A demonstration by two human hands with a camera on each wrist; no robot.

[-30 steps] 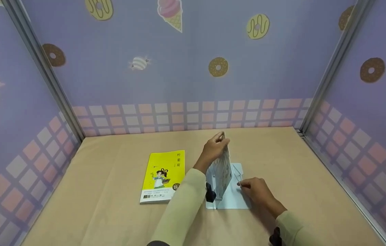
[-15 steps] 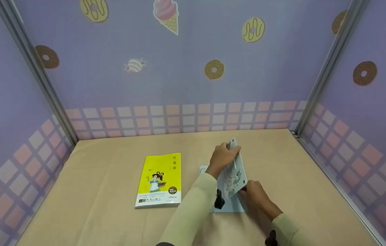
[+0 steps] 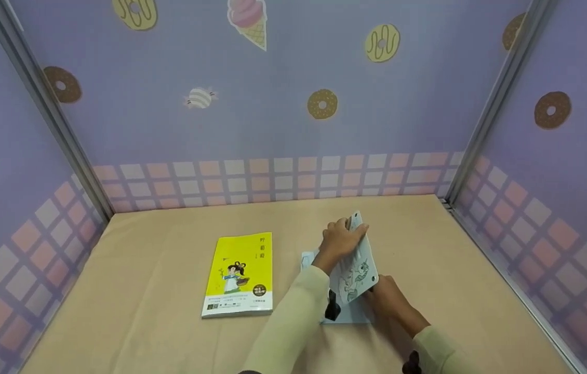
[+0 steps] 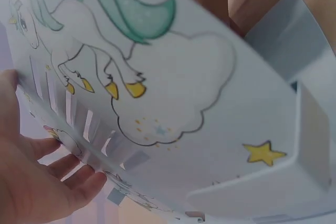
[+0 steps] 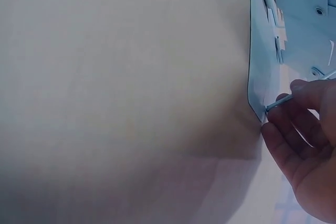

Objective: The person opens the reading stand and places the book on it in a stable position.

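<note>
Turned since a second ago, the white unicorn-printed, round-cornered panel leaned above the flat pale-blue base, gripped by the left hand's thumb and fingers. The right hand pinched a thin pale-blue rod; loosened grips could have dropped the panel.

Gap between book and blue base — far end passable, left sleeve across near end

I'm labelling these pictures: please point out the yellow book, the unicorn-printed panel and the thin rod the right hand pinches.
Yellow book [image 3: 238,275]: head view, middle of the front cover.
Unicorn-printed panel [image 4: 168,95]: left wrist view, middle of its printed face.
Thin rod [image 5: 279,103]: right wrist view, short stretch near its visible end.
</note>
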